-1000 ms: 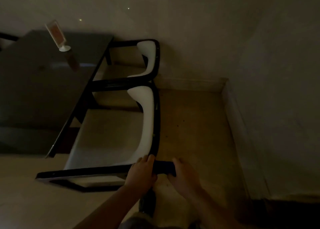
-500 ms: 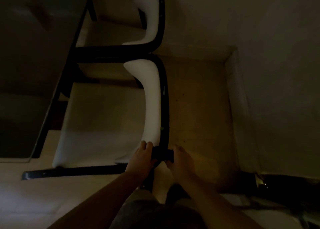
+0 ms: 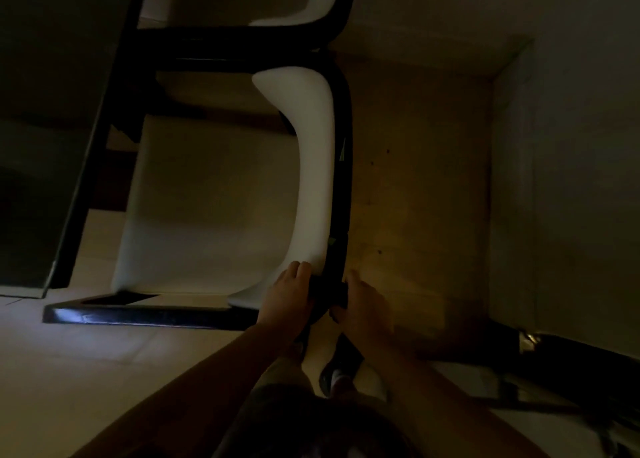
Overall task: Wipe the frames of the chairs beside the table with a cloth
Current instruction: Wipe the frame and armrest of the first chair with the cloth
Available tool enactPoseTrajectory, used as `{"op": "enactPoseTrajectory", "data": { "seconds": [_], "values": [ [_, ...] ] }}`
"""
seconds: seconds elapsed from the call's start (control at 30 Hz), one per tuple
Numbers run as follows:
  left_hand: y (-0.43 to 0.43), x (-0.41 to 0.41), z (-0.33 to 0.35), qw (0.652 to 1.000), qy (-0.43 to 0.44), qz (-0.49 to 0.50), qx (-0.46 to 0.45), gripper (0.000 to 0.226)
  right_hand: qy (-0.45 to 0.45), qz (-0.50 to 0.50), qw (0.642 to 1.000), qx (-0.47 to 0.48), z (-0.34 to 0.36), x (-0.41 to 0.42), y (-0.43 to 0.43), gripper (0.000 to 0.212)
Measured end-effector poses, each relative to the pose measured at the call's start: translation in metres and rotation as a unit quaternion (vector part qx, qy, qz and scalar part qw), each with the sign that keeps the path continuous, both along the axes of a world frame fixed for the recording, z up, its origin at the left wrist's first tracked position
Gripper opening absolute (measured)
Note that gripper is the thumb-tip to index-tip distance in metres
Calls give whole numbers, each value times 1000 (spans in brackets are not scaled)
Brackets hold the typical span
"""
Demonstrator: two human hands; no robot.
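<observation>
Dark table: left of both chairs.
Near chair: white seat, black frame; the back rail's long axis runs away from the hands.
Far chair: beyond, unreached.
Left hand: clenched on the frame corner.
Right hand: nearer the rail's outer side, grasping the cloth, which is wrapped on the frame between the hands.

I see the near chair, white-cushioned in a black frame, at frame centre; a dark cloth wraps its lower corner. A second chair sits at the top edge.
</observation>
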State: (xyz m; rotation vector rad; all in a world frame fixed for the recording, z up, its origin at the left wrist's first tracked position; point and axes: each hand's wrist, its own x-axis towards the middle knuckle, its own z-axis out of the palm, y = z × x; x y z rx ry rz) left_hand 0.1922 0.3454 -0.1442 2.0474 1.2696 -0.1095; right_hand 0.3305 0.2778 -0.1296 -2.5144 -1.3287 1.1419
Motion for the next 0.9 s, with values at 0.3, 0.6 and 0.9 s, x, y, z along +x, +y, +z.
{"op": "enactPoseTrajectory", "data": {
  "seconds": [0.3, 0.6, 0.9],
  "values": [
    [14, 12, -5, 1000, 1, 4, 18, 22, 2, -31, 999, 13, -4, 8, 10, 36],
    [52, 42, -5, 1000, -14, 24, 12, 22, -12, -63, 998, 3, 3, 30, 56, 32],
    [131, 95, -2, 996, -5, 86, 38, 21, 19, -87, 995, 54, -4, 76, 137, 46]
  ]
}}
